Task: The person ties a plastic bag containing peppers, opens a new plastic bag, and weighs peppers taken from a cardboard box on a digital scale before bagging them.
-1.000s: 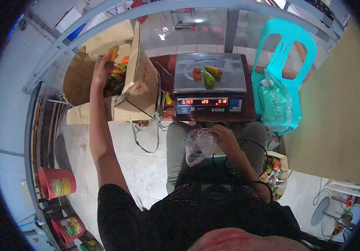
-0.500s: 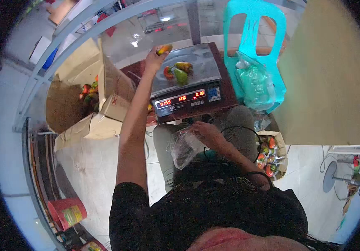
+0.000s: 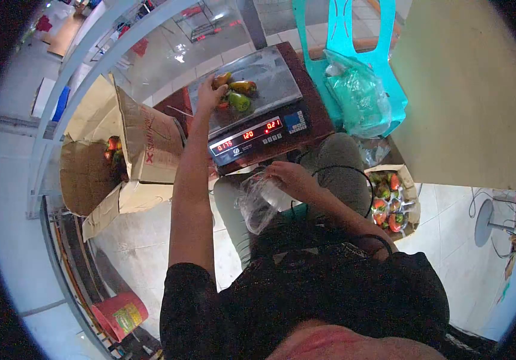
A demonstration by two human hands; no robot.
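My left hand (image 3: 209, 96) is at the left side of the scale's metal plate (image 3: 270, 84), its fingers round an orange-yellow pepper (image 3: 222, 79). Beside it on the plate lie a yellow-brown pepper (image 3: 243, 87), a green pepper (image 3: 239, 102) and a red one (image 3: 223, 105), partly hidden by the hand. The scale's display (image 3: 246, 137) glows with red digits, 0.175, 1.20 and 0.21. Over my lap, my right hand (image 3: 284, 177) pinches the top of a clear plastic bag (image 3: 258, 205), which hangs down with nothing visible inside.
An open cardboard box (image 3: 150, 138) with peppers stands left of the scale. Behind and right is a turquoise chair (image 3: 360, 45) bearing a bag of green plastic (image 3: 358, 99). A carton of packed peppers (image 3: 414, 210) sits at my right; a red bucket (image 3: 120, 315) is lower left.
My left hand has carried a pepper from the box rightward and down onto the scale plate. The reading rose from 0.18 to 0.21. My right hand still holds the bag; the view has shifted.
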